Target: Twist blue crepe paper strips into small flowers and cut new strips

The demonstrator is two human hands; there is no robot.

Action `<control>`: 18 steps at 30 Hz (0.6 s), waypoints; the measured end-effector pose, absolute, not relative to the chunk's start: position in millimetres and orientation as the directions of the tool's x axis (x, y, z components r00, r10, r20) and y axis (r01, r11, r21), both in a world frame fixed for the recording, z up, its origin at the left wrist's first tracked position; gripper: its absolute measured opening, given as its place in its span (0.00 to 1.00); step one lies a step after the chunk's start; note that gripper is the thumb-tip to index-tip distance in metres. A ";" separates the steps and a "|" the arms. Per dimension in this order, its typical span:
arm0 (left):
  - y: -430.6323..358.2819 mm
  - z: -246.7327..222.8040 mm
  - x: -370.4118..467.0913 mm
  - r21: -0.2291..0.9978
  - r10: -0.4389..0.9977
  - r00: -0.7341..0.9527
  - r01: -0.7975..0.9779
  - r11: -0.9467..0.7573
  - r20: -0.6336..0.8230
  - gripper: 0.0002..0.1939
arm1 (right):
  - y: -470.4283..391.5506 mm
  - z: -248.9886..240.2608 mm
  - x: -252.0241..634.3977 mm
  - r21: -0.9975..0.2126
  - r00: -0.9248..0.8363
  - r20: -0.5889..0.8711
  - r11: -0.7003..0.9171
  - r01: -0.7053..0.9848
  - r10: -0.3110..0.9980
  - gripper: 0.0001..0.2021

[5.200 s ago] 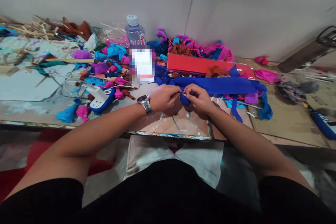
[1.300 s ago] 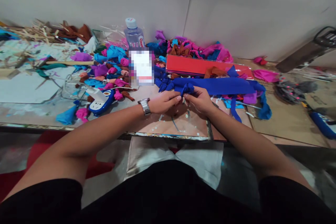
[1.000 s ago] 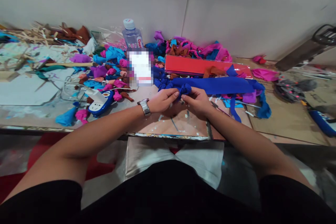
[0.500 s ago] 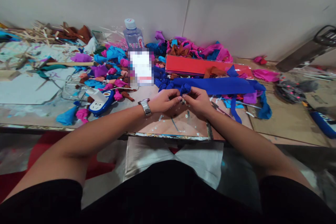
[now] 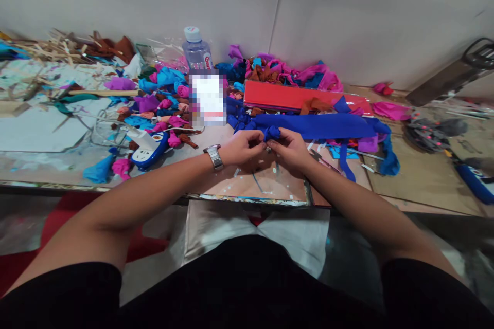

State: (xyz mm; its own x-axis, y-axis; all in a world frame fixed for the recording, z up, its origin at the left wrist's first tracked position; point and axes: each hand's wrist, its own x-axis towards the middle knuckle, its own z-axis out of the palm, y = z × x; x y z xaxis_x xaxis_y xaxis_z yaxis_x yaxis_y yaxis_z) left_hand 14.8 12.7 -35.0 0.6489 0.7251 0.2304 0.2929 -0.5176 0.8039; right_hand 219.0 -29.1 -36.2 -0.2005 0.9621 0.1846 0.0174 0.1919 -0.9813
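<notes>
A dark blue crepe paper flower point(image 5: 272, 132), rolled and bunched, is held between my two hands just above the table's front part. My left hand point(image 5: 244, 147), with a metal watch on its wrist, pinches the flower's left and lower side. On the other side, the fingers and thumb of my right hand point(image 5: 290, 148) close round the flower. Its base is partly hidden by my fingertips. Right behind my hands lies a long blue paper strip point(image 5: 324, 126), with several finished-looking blue paper flowers point(image 5: 240, 122) at its left end.
A water bottle point(image 5: 196, 51) stands behind a blurred upright phone point(image 5: 208, 98). Flat red paper point(image 5: 293, 96) lies behind the blue strip. Many coloured paper flowers point(image 5: 165, 82) crowd the left, beside a blue power strip point(image 5: 150, 151). A wall point(image 5: 231, 0) rises behind the table.
My fingers have shifted slightly around the blue flower, which has turned a little and tilted. Everything else stays in place.
</notes>
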 end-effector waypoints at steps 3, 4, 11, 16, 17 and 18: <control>13.0 -35.7 14.6 0.815 0.720 0.654 0.272 -0.513 0.235 0.15 | -29.9 -31.4 217.0 -0.979 -0.209 0.202 0.204 -0.008 0.957 0.19; 12.9 -36.1 14.5 0.812 0.718 0.654 0.273 -0.516 0.237 0.15 | -29.8 -30.0 216.6 -0.976 -0.208 0.209 0.216 0.008 0.955 0.20; 10.3 -35.3 13.9 0.766 0.724 0.648 0.333 -0.550 0.238 0.15 | -30.4 -27.6 215.4 -0.983 -0.163 0.163 0.175 0.062 0.973 0.21; 8.2 -31.1 13.4 0.734 0.708 0.663 0.350 -0.582 0.245 0.13 | -29.8 -30.3 216.0 -0.990 -0.144 0.131 0.137 0.033 0.981 0.21; 8.0 -30.5 13.2 0.725 0.704 0.666 0.355 -0.590 0.246 0.13 | -29.3 -30.7 216.2 -0.991 -0.142 0.127 0.133 0.030 0.982 0.21; 7.9 -30.1 13.0 0.715 0.698 0.672 0.359 -0.601 0.249 0.14 | -28.9 -30.8 216.4 -0.991 -0.143 0.122 0.127 0.028 0.982 0.21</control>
